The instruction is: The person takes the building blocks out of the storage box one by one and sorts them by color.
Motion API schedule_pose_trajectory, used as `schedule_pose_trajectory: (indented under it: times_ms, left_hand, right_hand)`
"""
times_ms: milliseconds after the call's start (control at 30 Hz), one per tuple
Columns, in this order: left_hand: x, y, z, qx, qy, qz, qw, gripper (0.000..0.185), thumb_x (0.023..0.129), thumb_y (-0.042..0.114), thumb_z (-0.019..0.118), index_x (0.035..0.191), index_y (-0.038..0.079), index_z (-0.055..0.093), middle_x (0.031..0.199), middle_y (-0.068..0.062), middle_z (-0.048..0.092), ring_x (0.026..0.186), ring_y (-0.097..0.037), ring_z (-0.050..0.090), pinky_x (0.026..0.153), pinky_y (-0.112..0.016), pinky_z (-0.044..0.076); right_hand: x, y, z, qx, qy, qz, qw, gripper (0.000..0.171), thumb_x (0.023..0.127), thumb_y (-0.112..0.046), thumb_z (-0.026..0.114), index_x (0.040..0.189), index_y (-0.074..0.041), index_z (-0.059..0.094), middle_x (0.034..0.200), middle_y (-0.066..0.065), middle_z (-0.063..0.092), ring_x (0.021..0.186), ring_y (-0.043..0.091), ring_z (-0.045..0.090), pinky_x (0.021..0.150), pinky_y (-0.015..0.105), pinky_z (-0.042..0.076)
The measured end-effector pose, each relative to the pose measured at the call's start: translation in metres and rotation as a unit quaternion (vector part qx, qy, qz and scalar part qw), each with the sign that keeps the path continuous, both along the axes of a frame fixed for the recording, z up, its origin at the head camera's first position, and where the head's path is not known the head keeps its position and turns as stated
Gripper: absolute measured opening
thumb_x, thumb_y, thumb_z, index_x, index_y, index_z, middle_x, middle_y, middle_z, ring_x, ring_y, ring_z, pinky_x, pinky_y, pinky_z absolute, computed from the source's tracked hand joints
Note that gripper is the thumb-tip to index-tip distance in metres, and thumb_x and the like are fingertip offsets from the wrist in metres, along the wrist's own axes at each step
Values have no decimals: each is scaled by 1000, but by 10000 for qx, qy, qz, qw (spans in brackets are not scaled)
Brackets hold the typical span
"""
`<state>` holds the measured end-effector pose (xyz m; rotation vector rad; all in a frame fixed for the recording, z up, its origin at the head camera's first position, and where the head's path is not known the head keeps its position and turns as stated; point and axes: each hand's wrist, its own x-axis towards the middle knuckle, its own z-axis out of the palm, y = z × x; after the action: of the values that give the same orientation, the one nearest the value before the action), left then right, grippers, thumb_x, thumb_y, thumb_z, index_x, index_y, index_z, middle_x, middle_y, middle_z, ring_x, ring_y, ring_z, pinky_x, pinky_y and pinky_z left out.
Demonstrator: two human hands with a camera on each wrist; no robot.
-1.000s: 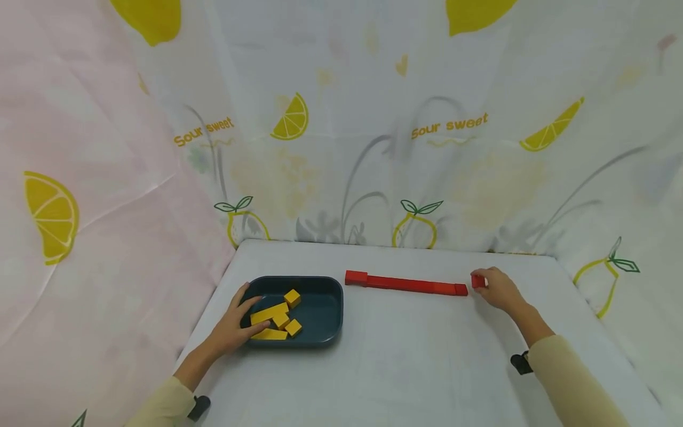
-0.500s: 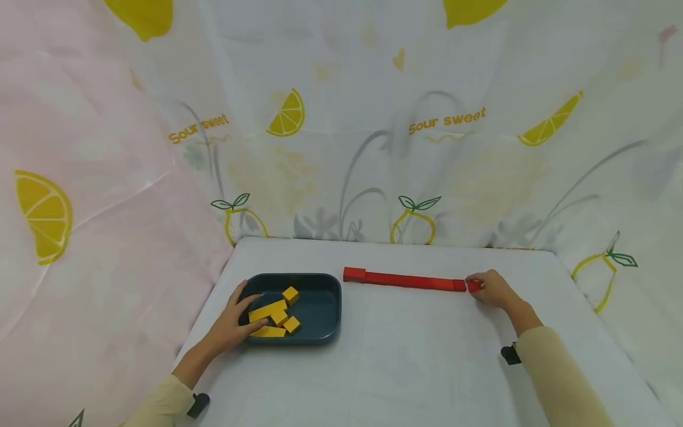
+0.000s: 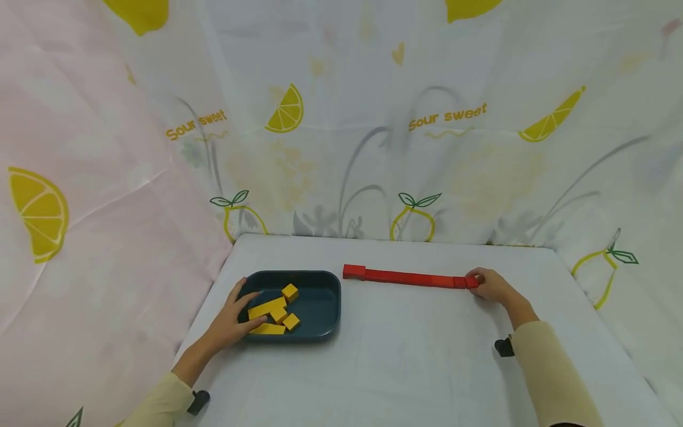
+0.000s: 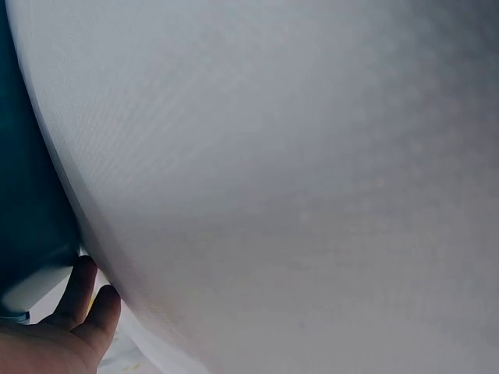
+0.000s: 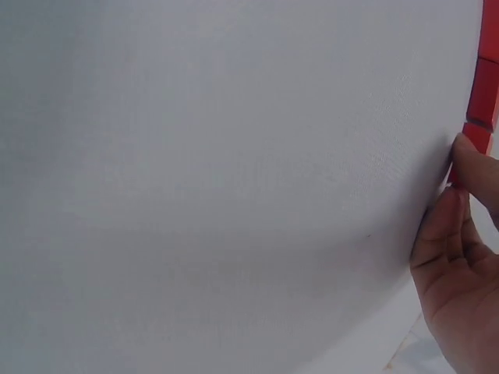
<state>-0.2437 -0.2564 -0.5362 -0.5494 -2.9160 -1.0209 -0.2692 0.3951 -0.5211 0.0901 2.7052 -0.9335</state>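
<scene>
In the head view my left hand [image 3: 232,314] grips the left end of a dark blue tray [image 3: 326,308], with the thumb reaching over its rim. Several yellow blocks [image 3: 268,307] lie inside, close to that thumb. At the right, my right hand [image 3: 493,286] pinches a small red cube [image 3: 471,283] between thumb and fingers. The cube sits at the right end of a row of red blocks [image 3: 405,277] on the table. The right wrist view shows the pinched cube [image 5: 475,139] close against the row's end block [image 5: 483,92]. Fingers partly cover it.
A white cloth covers the table [image 3: 395,356]. Behind it hangs a lemon-patterned curtain [image 3: 341,160], with a pink one [image 3: 107,249] along the left. The red row's thicker left end stands near the tray's back right corner.
My right hand has lowered the red cube and moved it left, up to the row's right end. The left hand stays on the tray. The head view has shifted slightly.
</scene>
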Motion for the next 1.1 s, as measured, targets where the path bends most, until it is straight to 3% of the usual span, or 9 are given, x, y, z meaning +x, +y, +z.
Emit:
schedule_pose_trajectory:
  times_ms: [333, 633, 1100]
  left_hand:
    - [-3, 0, 1, -37, -2, -26, 10000, 67, 88, 38, 73, 140, 2, 51, 163, -25, 9, 143, -54, 19, 106, -75, 27]
    - [-1, 0, -2, -41, -43, -8, 10000, 68, 88, 39, 73, 140, 2, 51, 163, -25, 9, 144, -54, 19, 107, -74, 27]
    - [-1, 2, 1, -61, -29, 26, 10000, 68, 88, 38, 73, 140, 1, 51, 163, -24, 8, 144, -54, 18, 108, -73, 26]
  right_hand:
    - [2, -2, 5, -181, -45, -179, 9997, 42, 90, -5, 61, 130, 5, 52, 115, 28, 56, 100, 36, 53, 83, 42, 50]
    - [9, -7, 9, -341, -67, -242, 9991, 45, 90, -7, 63, 131, 7, 51, 115, 28, 56, 100, 36, 52, 83, 41, 48]
    - [5, -3, -5, -480, -73, -388, 9981, 44, 91, -10, 63, 131, 5, 53, 120, 29, 57, 106, 37, 53, 90, 48, 48]
